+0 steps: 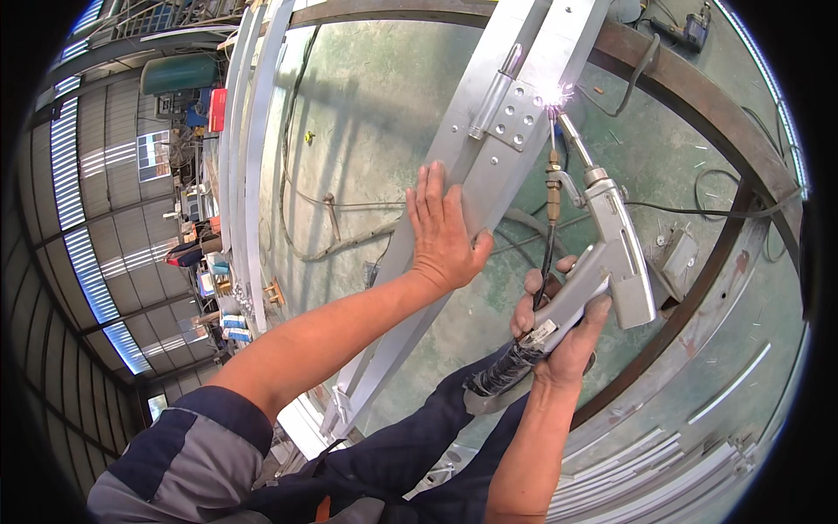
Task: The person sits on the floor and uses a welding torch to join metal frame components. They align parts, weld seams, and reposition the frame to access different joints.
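Observation:
My left hand [443,229] lies flat with its fingers spread on a long silver metal profile [489,192] that slants away from me. My right hand [572,336] is wrapped round the handle of a grey welding gun [615,236], whose black-taped lower end trails toward my legs. A brass-fitted wire feed nozzle [553,188] runs alongside the gun. The gun's tip meets the profile's right edge in a bright white arc with sparks [553,96]. Just left of the arc sits a hinge [509,113] with several holes in its plate and a round barrel.
A brown steel frame [690,96] curves round the far and right sides. Cables [349,249] run across the green floor. Several long metal strips [663,476] lie at the lower right, others [253,157] stand at left. A power tool [690,31] lies at the far right.

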### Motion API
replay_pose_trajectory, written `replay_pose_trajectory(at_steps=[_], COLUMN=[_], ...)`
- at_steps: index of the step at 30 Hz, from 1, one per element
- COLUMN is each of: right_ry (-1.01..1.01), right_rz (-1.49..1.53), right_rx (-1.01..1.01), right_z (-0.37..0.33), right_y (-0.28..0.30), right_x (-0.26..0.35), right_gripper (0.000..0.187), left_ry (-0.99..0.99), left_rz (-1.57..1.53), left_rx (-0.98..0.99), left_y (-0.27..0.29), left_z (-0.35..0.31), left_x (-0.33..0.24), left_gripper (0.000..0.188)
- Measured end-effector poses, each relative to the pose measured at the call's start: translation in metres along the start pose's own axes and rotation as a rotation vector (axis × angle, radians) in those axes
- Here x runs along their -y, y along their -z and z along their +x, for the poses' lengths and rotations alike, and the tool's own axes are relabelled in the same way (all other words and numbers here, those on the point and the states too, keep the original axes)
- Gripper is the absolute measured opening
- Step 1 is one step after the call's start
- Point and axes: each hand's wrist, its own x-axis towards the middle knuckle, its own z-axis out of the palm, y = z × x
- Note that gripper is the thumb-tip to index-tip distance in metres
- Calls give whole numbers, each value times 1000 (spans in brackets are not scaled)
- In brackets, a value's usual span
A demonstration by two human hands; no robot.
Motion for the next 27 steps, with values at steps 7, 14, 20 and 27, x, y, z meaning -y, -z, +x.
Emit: replay_pose_trajectory(at_steps=[7,14,20,27], right_ry=[-1,-17,-27,-29], right_rz=[-22,42,62,-12], right_rx=[6,-21,-16,3], right_z=[-1,-4,-8,-12], right_y=[-1,0,2,4], right_x=[0,-3,-4,-5], right_gripper=[79,84,82,80], left_ry=[2,1,2,0], left_rz=[1,-3,-3,3], left_rx=[-3,-5,-1,1], left_y=[0,0,2,0], left_z=[0,0,0,1], left_x=[1,0,0,-1], left_gripper=[80,80,80,80])
